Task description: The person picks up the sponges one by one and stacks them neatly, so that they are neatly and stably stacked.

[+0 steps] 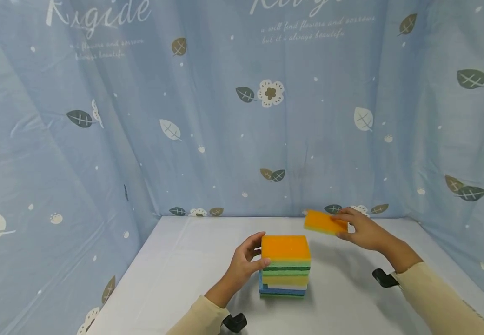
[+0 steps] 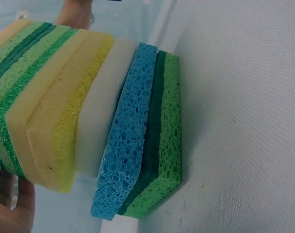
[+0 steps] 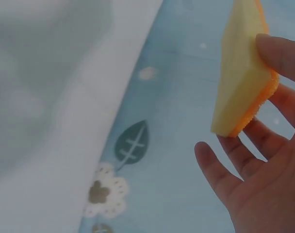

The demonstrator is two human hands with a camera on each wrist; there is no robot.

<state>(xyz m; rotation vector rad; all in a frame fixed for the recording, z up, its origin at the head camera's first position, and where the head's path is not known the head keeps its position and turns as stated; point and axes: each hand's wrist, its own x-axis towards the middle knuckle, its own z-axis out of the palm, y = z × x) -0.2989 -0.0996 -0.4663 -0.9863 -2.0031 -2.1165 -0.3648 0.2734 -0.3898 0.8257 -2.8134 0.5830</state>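
Observation:
A stack of sponges [image 1: 285, 267] stands upright on the table, topped by an orange sponge [image 1: 285, 246]. My left hand [image 1: 243, 260] holds the stack's upper part at its left side, with the thumb at the front corner. In the left wrist view, the layers include green sponges, a beige-and-yellow sponge [image 2: 55, 121], a white block [image 2: 101, 111], a blue sponge [image 2: 125, 128] and a green sponge [image 2: 169, 131] at the bottom. To the right of the stack and raised above the table, my right hand [image 1: 365, 230] pinches an orange-and-yellow sponge [image 1: 323, 222] between thumb and fingers.
The white table [image 1: 175, 265] runs back to a blue patterned curtain [image 1: 225, 116], which also hangs along both sides. A black strap device [image 1: 234, 322] sits on the left wrist, and another black device [image 1: 384, 278] on the right.

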